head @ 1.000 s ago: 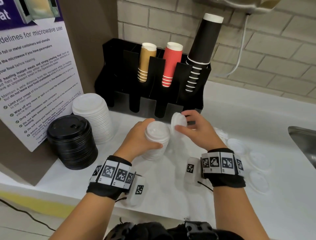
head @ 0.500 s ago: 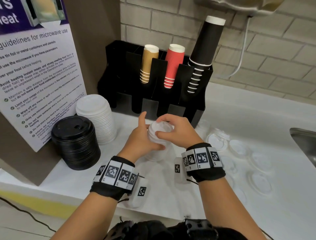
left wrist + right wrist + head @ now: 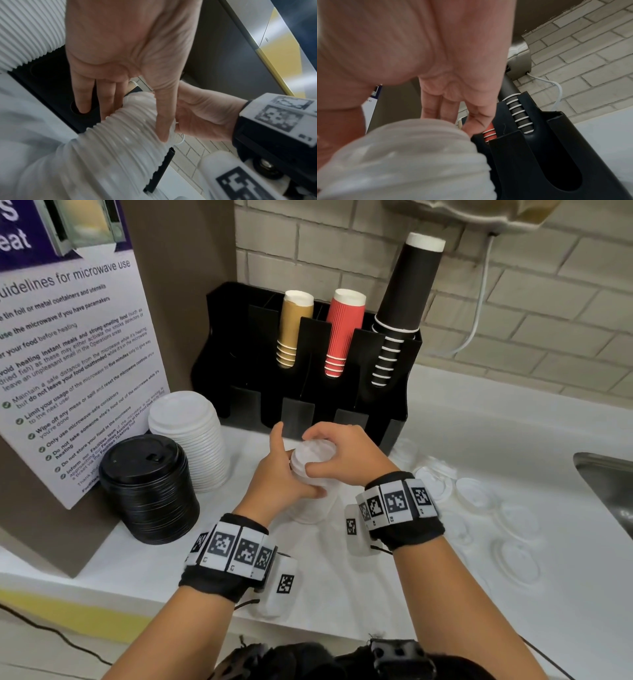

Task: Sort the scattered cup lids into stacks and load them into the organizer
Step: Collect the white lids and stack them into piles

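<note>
A stack of clear cup lids (image 3: 310,505) stands on the white counter in front of the black organizer (image 3: 239,364). My left hand (image 3: 291,469) grips the stack's side, thumb on the near face, fingers round the back; the left wrist view shows the left hand (image 3: 135,121) on the ribbed stack (image 3: 120,148). My right hand (image 3: 313,453) curls over the top clear lid (image 3: 313,448), holding it on the stack; the right wrist view shows the right hand (image 3: 426,119) over the stack (image 3: 402,162). Several loose clear lids (image 3: 474,496) lie to the right.
A stack of white lids (image 3: 191,436) and a stack of black lids (image 3: 147,484) stand at the left beside a poster board (image 3: 68,354). The organizer holds tan, red and black cup stacks (image 3: 342,330). A sink edge (image 3: 606,474) is at the far right.
My right hand carried a single clear lid from beside the stack onto its top and now stays curled over it. The left hand kept its hold on the stack.
</note>
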`<act>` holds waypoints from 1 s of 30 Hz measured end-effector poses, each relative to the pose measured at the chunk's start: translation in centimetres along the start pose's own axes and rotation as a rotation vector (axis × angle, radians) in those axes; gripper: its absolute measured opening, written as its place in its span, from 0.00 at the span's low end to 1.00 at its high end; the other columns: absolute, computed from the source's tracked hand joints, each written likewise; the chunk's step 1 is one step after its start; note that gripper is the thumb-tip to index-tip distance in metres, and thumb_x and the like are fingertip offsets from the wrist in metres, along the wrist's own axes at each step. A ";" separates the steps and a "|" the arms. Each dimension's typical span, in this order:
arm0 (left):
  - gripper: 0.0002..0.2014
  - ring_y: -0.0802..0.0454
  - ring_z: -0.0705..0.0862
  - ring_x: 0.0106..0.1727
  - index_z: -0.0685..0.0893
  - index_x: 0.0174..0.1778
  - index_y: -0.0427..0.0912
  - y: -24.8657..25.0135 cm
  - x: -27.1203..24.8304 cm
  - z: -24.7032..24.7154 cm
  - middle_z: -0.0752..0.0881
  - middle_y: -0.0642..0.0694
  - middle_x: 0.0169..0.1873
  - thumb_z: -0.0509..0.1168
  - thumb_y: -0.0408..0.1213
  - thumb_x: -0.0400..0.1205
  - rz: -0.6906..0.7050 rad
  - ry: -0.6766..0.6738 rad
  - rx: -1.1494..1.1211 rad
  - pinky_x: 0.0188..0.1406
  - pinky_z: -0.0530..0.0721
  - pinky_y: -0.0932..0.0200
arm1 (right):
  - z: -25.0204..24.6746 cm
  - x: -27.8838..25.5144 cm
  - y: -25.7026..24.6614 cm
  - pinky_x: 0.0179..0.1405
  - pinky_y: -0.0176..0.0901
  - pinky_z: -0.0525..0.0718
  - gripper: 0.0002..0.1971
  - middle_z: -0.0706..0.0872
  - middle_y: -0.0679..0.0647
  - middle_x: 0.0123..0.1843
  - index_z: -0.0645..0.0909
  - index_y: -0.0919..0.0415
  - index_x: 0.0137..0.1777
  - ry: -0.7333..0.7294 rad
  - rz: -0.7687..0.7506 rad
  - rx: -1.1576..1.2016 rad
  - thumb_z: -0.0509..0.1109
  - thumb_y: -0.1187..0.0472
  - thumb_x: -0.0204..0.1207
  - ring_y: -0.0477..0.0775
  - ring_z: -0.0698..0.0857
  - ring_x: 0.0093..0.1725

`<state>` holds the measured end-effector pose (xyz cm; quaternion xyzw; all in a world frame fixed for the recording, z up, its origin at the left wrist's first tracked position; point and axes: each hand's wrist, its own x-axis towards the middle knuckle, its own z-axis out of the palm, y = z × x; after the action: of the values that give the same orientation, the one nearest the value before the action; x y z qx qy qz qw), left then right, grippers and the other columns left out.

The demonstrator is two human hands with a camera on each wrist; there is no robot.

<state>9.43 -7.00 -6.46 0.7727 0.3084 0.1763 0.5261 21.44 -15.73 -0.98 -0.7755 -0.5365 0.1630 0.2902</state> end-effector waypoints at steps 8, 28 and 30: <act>0.42 0.65 0.81 0.52 0.71 0.70 0.60 0.0 -0.4 -0.2 0.80 0.67 0.49 0.84 0.39 0.63 0.084 -0.032 0.011 0.43 0.76 0.73 | 0.1 -0.7 0.6 0.49 0.25 0.75 0.22 0.85 0.46 0.58 0.82 0.52 0.61 0.012 0.041 0.067 0.78 0.58 0.66 0.44 0.81 0.58; 0.36 0.51 0.80 0.62 0.75 0.69 0.53 0.3 0.0 0.0 0.82 0.54 0.59 0.82 0.35 0.67 0.059 -0.127 0.000 0.64 0.81 0.49 | -2.6 -2.7 2.5 0.55 0.27 0.75 0.13 0.83 0.48 0.59 0.84 0.53 0.63 0.084 0.099 0.017 0.69 0.54 0.80 0.49 0.82 0.58; 0.37 0.48 0.78 0.64 0.74 0.69 0.50 0.7 0.4 0.6 0.81 0.51 0.61 0.83 0.35 0.67 0.061 -0.130 0.014 0.66 0.79 0.46 | -4.3 -3.7 3.9 0.50 0.26 0.72 0.13 0.83 0.48 0.58 0.83 0.55 0.62 0.017 0.243 -0.085 0.69 0.55 0.80 0.50 0.82 0.57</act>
<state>10.30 -7.29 -6.10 0.7950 0.2511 0.1394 0.5342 25.39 -21.34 -0.27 -0.8477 -0.4424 0.1676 0.2399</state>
